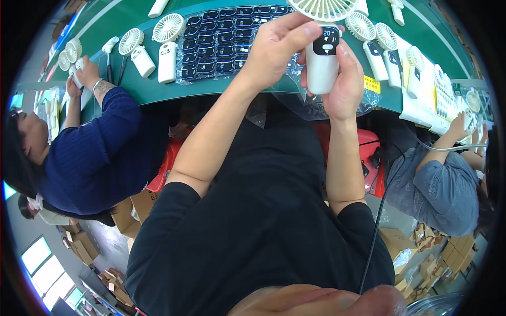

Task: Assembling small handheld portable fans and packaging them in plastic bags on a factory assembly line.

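A white handheld fan (322,71) is held upright above the front edge of the bench, its lit black display facing up at me. My right hand (343,87) wraps the handle from the right, the thumb lying along its side. At the upper left of the handle, just below the round fan head (323,7), my left hand (279,47) grips with its thumb beside the display. Behind my left wrist, a clear plastic tray (180,80) holds rows of small black panels (213,39). Part of the tray is hidden by my left hand.
More white fans (167,58) stand or lie on the green bench (142,89), left and right. A yellow label (372,84) and plastic film lie near the right front edge. Co-workers sit on both sides: a blue sleeve (118,118) left, a grey shirt (443,179) right.
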The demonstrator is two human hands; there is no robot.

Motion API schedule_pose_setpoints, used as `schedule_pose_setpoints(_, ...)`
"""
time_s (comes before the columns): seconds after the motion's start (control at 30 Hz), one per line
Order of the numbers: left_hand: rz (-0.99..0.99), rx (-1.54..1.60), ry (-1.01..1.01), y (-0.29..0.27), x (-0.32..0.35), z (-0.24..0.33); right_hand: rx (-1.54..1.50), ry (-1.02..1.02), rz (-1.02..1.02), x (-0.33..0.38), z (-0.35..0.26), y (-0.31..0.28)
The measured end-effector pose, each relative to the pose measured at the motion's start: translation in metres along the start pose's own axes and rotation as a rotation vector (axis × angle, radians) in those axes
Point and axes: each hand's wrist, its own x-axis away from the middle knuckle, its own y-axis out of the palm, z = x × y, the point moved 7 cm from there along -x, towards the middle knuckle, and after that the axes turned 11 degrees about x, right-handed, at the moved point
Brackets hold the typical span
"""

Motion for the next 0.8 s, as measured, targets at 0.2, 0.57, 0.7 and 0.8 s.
schedule_pose_setpoints(0.2, 0.131, -0.269, 0.142, 0.019, -0.018, 0.003, 0.139, -0.125, 0.163, 0.000, -0.005, -0.008)
schedule_pose_setpoints(0.57, 0.044, -0.195, -0.199, 0.008, -0.013, -0.043, 0.490, -0.030, 0.625, -0.016, -0.002, -0.205)
schedule_pose_setpoints(0.7, -0.014, -0.347, -0.231, -0.003, -0.001, -0.036, 1.131, 0.222, 0.961, -0.006, -0.021, -0.344)
schedule_pose_setpoints(0.8, 0.021, -0.358, -0.217, -0.017, 0.008, -0.028, 1.408, 0.263, 1.002, -0.014, 0.001, -0.420)
